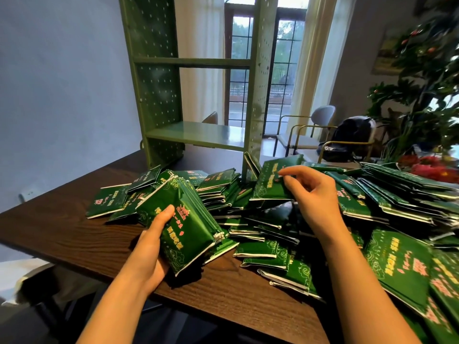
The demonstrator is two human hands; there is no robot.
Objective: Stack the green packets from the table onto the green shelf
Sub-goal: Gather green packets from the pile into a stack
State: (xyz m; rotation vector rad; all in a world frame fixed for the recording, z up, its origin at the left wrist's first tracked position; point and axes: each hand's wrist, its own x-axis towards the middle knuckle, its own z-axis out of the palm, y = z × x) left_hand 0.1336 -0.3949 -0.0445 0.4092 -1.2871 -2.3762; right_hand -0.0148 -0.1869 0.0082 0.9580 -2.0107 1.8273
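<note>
Left hand (151, 247) clasps glossy green packets (183, 224).

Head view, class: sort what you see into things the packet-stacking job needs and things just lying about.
Part of the job:
- bundle of green packets in the left hand
- single packet in the right hand
- packet pile
- green shelf
- table

Just lying about:
- chair
- backpack
- plant

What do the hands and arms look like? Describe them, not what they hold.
Both the left hand and right hand are bare: no gloves, rings, watch or bracelet visible. The forearms are uncovered to the frame's bottom edge, with no sleeve in view.
</note>
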